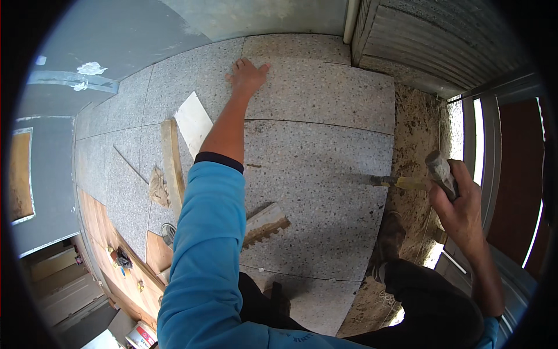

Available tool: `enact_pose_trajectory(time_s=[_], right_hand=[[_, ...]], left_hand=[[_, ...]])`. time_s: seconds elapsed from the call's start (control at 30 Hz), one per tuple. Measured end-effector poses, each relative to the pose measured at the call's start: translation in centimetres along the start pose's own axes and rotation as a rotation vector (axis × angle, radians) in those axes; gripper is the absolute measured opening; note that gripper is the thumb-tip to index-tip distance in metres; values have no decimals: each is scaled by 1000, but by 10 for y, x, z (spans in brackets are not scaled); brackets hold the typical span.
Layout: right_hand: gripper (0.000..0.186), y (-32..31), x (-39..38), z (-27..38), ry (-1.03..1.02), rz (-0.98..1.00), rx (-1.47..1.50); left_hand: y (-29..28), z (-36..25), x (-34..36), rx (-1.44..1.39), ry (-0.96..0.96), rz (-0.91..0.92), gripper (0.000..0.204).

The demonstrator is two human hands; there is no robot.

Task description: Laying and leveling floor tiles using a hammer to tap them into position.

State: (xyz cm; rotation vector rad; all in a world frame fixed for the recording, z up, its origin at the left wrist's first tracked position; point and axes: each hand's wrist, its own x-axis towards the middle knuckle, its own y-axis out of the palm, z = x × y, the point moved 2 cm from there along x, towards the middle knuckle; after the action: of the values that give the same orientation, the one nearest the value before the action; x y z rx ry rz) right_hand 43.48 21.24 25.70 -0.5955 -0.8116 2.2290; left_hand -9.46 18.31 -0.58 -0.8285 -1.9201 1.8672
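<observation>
My left hand lies flat with fingers spread on a speckled grey floor tile near the far wall. At the right, my right hand is closed around the thick grey head of a mallet. Its yellowish handle points left, and the dark end sits over the right edge of the tiled floor. Whether that end touches the tile I cannot tell. A notched trowel with brown mortar along its toothed edge rests on the tiles between my arms.
Left of my forearm are a white flat piece, a wooden batten, a crumpled brown scrap and a thin rod. Bare soil runs along the tiles' right edge. A corrugated panel stands at the far right.
</observation>
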Motion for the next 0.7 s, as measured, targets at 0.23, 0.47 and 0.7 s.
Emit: enact_pose_trajectory(time_s=[0.23, 0.47, 0.7], right_hand=[[31, -18, 19, -16, 40, 5, 23], [53, -43, 98, 38, -412, -301, -60], [20, 1, 216, 163, -456, -154, -112]], left_hand=[[7, 2, -3, -72, 57, -59, 106], [-13, -9, -26, 15, 34, 82, 145], [-7, -20, -26, -2, 8, 126, 153]])
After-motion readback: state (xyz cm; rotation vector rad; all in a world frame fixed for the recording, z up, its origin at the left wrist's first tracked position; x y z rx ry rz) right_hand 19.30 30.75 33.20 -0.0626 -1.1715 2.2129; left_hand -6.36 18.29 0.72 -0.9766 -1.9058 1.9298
